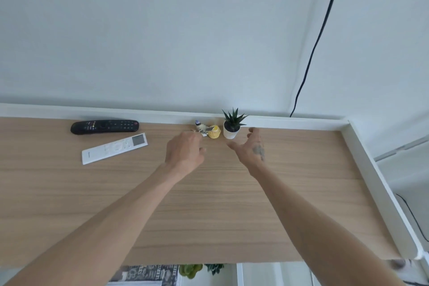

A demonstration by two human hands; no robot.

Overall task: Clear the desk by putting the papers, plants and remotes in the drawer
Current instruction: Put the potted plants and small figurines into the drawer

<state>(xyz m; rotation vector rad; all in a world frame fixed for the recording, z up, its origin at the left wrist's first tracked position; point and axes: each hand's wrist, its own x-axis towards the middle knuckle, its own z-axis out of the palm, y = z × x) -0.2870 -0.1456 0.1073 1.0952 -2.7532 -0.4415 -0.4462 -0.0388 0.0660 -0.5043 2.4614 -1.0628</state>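
Note:
A small spiky green plant in a white pot (231,131) stands at the desk's back edge. Left of it is a little yellow pot (214,132) with a bird figurine (200,127). My left hand (184,152) reaches to the figurine, its fingertips hidden at it and the thumb free. My right hand (251,147) hovers just right of the white pot with thumb and fingers spread, not touching it. A black remote (104,126) and a white remote (115,148) lie on the wooden desk (209,204) to the left.
Below the desk's front edge, an open drawer (239,274) holds printed papers (148,273) and two green plants (190,270). A white raised rim (362,160) borders the desk at the back and right. A black cable (318,39) hangs down the wall.

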